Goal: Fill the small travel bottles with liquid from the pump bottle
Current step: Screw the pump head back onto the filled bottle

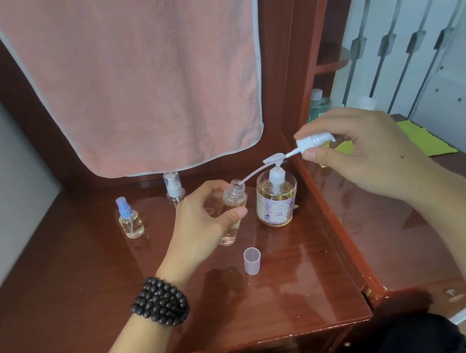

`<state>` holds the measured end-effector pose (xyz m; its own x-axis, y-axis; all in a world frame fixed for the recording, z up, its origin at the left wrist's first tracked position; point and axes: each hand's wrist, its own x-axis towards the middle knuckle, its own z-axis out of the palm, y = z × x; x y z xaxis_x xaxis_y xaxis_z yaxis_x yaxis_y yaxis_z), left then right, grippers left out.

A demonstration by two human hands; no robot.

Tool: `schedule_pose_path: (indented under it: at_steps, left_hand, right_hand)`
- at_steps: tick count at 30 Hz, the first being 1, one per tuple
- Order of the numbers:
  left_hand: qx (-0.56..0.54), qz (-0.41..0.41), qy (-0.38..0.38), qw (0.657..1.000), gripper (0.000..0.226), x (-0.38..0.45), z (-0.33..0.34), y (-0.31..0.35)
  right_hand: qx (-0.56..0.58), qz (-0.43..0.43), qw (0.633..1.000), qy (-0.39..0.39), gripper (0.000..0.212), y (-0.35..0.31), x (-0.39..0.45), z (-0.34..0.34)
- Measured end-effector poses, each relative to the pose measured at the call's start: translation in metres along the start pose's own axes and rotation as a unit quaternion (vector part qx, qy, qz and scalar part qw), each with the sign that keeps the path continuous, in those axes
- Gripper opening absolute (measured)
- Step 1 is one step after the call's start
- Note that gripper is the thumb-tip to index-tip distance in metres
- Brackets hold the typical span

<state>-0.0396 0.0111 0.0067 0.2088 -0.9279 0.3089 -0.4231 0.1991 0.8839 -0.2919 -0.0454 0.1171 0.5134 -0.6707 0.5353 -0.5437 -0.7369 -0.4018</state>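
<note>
On the tabletop [90,294], a pump bottle [276,199] stands near the right edge. Just left of it, the left hand [201,216] holds an uncapped travel bottle [232,207]. The right hand [366,146] holds a pump head [314,141] above the right edge, its tube reaching the bottle's mouth. A cap [252,261] stands in front. Behind and to the left stand a spray bottle [129,218] and a small pump bottle [174,188].
</note>
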Motion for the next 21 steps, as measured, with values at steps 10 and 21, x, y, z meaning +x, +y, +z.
schedule_pose_path:
  at_steps: [10,21]
  left_hand:
    - [-0.025,0.028,-0.038,0.999,0.036,0.003,0.018,0.012]
    - [-0.072,0.020,-0.026,0.997,0.039,0.002,0.025,0.011]
  right_hand:
    - [-0.037,-0.034,0.994,-0.098,0.027,-0.004,0.024,0.028]
    - [0.010,-0.020,0.993,-0.115,0.027,0.007,0.013,0.045]
